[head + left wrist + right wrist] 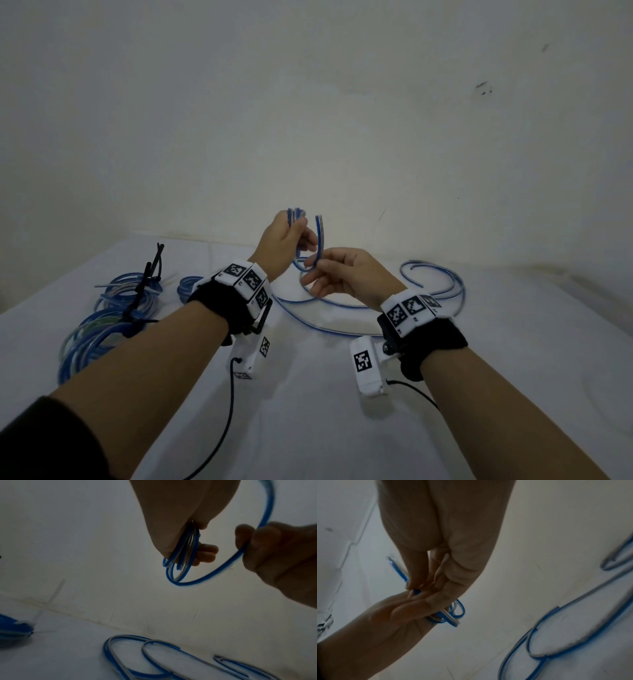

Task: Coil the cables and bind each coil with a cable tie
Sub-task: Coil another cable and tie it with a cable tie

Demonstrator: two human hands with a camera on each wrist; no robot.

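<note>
So this one's mid-way through a cable, not near the end of it. The left hand [281,240] is raised above the table [342,411] with its fingers curled round a small bunch of loops of the blue-and-white cable [181,555], basically the start of a new coil. The right hand [346,274] sits just beside it, a bit lower and nearer, pinching the next stretch of that same cable between thumb and fingertips, the other fingers loosely spread. Looks to me like it's feeding another turn onto the bunch.

The rest of that cable is still loose: long uncoiled loops [431,281] trail across the white table on the right side, out past the right wrist. So I'd say there's a fair bit of winding left on this one, and no tie is on it yet.

What's done: over on the left of the table there's a pile of finished blue coils [99,329], and at least a couple are cinched with black cable ties [150,274] sticking up. A whitish tie tail [56,592] shows by one coil in the left wrist view. Can't tell exactly how many coils are in the pile, and I don't see any spare ties lying around.
</note>
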